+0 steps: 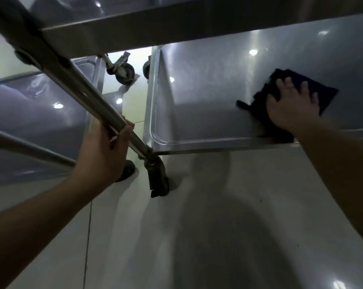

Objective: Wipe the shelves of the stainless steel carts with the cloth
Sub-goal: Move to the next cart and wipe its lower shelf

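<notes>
I look down at the bottom shelf [207,105] of a stainless steel cart. A dark blue cloth [318,88] lies flat on that shelf at the right. My right hand [293,105] presses on the cloth with fingers spread and straight. My left hand [105,151] grips the cart's upright corner post [88,90] just above its near-left caster [158,178]. The shelf above [155,28] crosses the top of the view and hides the far part of the bottom shelf.
A second steel cart's shelf [40,113] stands close on the left, with a narrow gap between the carts. Casters [124,71] of both carts show at the far end of that gap. Pale tiled floor [197,226] fills the foreground.
</notes>
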